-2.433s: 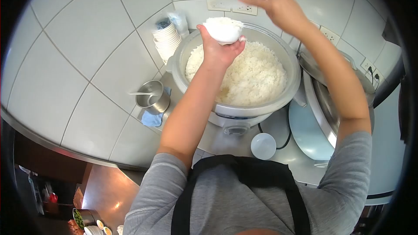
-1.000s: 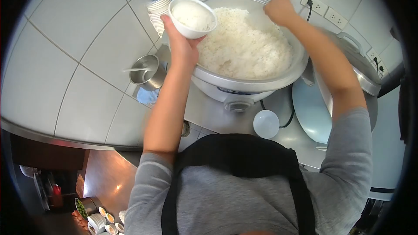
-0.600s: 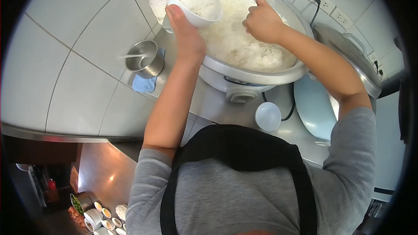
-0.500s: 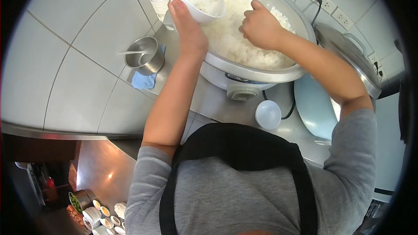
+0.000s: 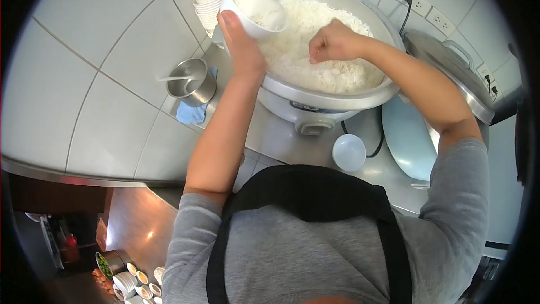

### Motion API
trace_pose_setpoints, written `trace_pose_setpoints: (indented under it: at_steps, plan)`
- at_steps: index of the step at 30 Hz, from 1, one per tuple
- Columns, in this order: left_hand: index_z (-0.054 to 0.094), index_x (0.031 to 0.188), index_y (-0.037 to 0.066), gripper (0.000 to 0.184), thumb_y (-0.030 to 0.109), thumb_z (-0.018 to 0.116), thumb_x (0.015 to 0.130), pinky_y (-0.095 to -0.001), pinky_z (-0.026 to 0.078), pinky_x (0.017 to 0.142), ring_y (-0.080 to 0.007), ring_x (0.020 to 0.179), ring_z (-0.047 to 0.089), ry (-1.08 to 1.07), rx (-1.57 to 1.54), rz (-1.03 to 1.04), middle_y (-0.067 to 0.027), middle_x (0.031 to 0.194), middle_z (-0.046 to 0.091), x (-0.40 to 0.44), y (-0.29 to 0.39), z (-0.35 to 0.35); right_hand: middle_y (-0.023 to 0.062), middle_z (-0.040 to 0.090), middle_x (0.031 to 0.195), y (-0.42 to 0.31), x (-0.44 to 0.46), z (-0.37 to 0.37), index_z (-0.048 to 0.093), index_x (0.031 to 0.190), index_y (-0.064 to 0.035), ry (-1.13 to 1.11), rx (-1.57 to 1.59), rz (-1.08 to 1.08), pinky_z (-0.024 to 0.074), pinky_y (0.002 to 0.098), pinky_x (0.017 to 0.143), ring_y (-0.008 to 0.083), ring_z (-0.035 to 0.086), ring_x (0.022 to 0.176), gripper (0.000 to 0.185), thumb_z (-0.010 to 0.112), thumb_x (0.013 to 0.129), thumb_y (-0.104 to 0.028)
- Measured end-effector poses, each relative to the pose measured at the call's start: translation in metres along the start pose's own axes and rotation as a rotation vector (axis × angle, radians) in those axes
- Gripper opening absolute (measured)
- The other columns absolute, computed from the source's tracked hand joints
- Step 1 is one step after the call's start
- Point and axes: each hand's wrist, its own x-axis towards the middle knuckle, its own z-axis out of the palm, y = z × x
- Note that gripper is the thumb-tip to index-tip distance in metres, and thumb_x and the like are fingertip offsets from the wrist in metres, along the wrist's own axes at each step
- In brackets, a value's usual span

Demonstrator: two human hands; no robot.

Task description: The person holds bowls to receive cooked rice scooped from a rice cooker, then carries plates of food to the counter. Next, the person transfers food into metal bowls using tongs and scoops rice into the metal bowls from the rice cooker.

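Observation:
My left hand [image 5: 242,45] grips a white bowl [image 5: 229,13] by its side, tilted over the left rim of a large rice cooker [image 5: 274,85]. Rice fills part of the bowl. Above the cooked white rice [image 5: 343,73] in the pot, my right hand [image 5: 333,42] is closed with its fingers curled downward. Whatever it may hold is hidden or blends into the rice. A stack of white bowls [image 5: 208,1] stands behind my left hand.
Left of the cooker, a metal pot [image 5: 203,87] with a light-handled utensil sits on a blue cloth [image 5: 191,114]. An upturned-looking white bowl [image 5: 349,152] lies in front. The metal lid [image 5: 436,56] leans at right beside a pale blue tray [image 5: 405,135].
My right hand has turned and lowered slightly over the rice, fingers now pointing down. The bowl in my left hand has shifted a little left and down in view.

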Motion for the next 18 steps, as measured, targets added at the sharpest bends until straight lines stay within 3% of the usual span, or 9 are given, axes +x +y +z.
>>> trace_pose_setpoints:
  at_steps: [2, 4, 5, 8, 9, 11, 14, 15, 18]
  plan:
    - [0.035, 0.134, 0.013, 0.068, 0.065, 0.025, 0.090, -0.0429, 0.029, 0.103, -0.0234, 0.125, 0.038, 0.003, -0.057, -0.094, -0.0064, 0.136, 0.041, 0.003, 0.003, 0.000, 0.0002, 0.057, 0.058, 0.025, 0.002, 0.008, 0.068, 0.074, -0.0120, -0.121, 0.329, 0.163, 0.0385, 0.0261, 0.063, 0.0109, 0.051, 0.056, 0.011, 0.066, 0.075, -0.023]
    - [0.037, 0.133, 0.017, 0.069, 0.068, 0.023, 0.088, -0.0464, 0.030, 0.100, -0.0245, 0.124, 0.039, -0.055, -0.126, -0.220, -0.0050, 0.136, 0.041, 0.009, 0.010, -0.002, -0.0005, 0.057, 0.060, 0.050, 0.001, 0.006, 0.068, 0.081, -0.0108, -0.159, 0.505, 0.144, 0.0390, 0.0254, 0.057, 0.0088, 0.051, 0.057, 0.013, 0.065, 0.076, -0.023]
    - [0.042, 0.129, 0.021, 0.071, 0.072, 0.021, 0.085, -0.0473, 0.033, 0.092, -0.0248, 0.119, 0.043, -0.041, -0.084, -0.292, -0.0038, 0.132, 0.046, 0.014, 0.015, 0.000, -0.0009, 0.056, 0.061, 0.062, 0.001, 0.000, 0.068, 0.084, -0.0103, -0.175, 0.592, 0.128, 0.0393, 0.0251, 0.054, 0.0077, 0.050, 0.057, 0.015, 0.065, 0.077, -0.022]
    - [0.047, 0.124, 0.022, 0.069, 0.073, 0.022, 0.085, -0.0445, 0.035, 0.085, -0.0244, 0.112, 0.048, -0.130, -0.066, -0.552, -0.0043, 0.124, 0.053, 0.035, 0.011, -0.007, 0.0015, 0.056, 0.066, 0.071, -0.011, -0.050, 0.064, 0.091, -0.0033, 0.102, 0.615, 0.058, 0.0422, 0.0228, 0.061, 0.0076, 0.050, 0.062, 0.017, 0.061, 0.080, -0.016]
    - [0.051, 0.121, 0.022, 0.072, 0.076, 0.022, 0.083, -0.0421, 0.035, 0.079, -0.0253, 0.105, 0.051, -0.100, -0.041, -0.581, -0.0047, 0.117, 0.057, 0.036, 0.007, 0.000, 0.0028, 0.058, 0.067, 0.068, -0.017, -0.066, 0.064, 0.094, -0.0037, 0.247, 0.518, 0.058, 0.0434, 0.0242, 0.063, 0.0095, 0.052, 0.063, 0.018, 0.061, 0.080, -0.015]
    - [0.051, 0.121, 0.022, 0.074, 0.078, 0.023, 0.081, -0.0424, 0.035, 0.078, -0.0265, 0.103, 0.051, -0.134, -0.003, -0.663, -0.0047, 0.116, 0.057, 0.041, -0.004, 0.010, 0.0055, 0.061, 0.070, 0.062, -0.027, -0.086, 0.065, 0.099, -0.0044, 0.527, 0.321, 0.069, 0.0457, 0.0270, 0.065, 0.0132, 0.056, 0.064, 0.021, 0.061, 0.081, -0.014]
    - [0.052, 0.117, 0.019, 0.077, 0.080, 0.025, 0.078, -0.0420, 0.037, 0.076, -0.0293, 0.091, 0.054, -0.183, 0.009, -0.733, -0.0071, 0.108, 0.059, 0.042, -0.016, 0.036, 0.0102, 0.065, 0.076, 0.046, -0.031, -0.074, 0.066, 0.103, -0.0079, 0.810, -0.095, 0.097, 0.0486, 0.0354, 0.069, 0.0269, 0.063, 0.074, 0.023, 0.058, 0.082, -0.016]
    - [0.053, 0.116, 0.019, 0.078, 0.080, 0.025, 0.078, -0.0418, 0.038, 0.075, -0.0296, 0.088, 0.054, -0.169, -0.007, -0.752, -0.0076, 0.106, 0.060, 0.042, -0.020, 0.044, 0.0141, 0.065, 0.090, 0.035, -0.031, -0.064, 0.064, 0.108, -0.0093, 0.782, -0.113, 0.137, 0.0483, 0.0409, 0.076, 0.0344, 0.061, 0.085, 0.029, 0.054, 0.081, -0.007]
    - [0.054, 0.114, 0.017, 0.078, 0.080, 0.025, 0.078, -0.0413, 0.039, 0.073, -0.0298, 0.081, 0.055, -0.153, -0.076, -0.801, -0.0089, 0.102, 0.060, 0.048, -0.028, 0.059, 0.0131, 0.063, 0.092, 0.023, -0.029, -0.025, 0.062, 0.112, -0.0089, 0.914, -0.183, -0.008, 0.0479, 0.0400, 0.073, 0.0326, 0.060, 0.085, 0.035, 0.053, 0.080, 0.000]
